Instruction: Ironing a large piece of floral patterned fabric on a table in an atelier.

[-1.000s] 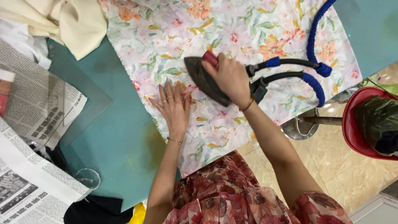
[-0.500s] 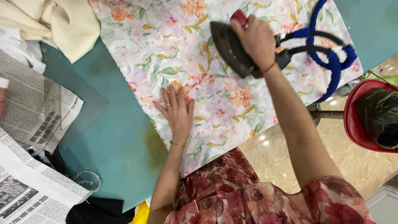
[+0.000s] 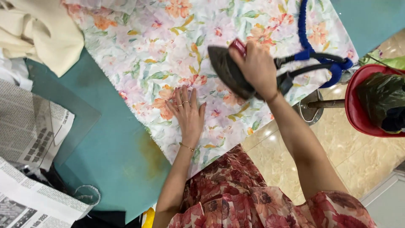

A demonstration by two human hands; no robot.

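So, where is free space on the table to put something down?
One bare patch is the teal table cover, between the floral fabric and the newspapers, below the cream cloth. Another is the far right corner, beyond the blue hose. The fabric is crowded: left hand flat on it, right hand gripping the iron.

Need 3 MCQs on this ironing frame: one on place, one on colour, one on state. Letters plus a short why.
1. Where does the left hand lie?
A. flat on the floral fabric
B. on the newspaper
C. on the red bin

2. What colour is the table cover?
A. yellow
B. teal
C. black

3. How is the iron held?
A. lying free on the table
C. hanging by its cord
B. gripped by the right hand over the fabric

Key: 1 A, its fingers are spread on the flower print. 2 B, bare teal shows beside the fabric. 3 B, the fingers are wrapped over the handle.
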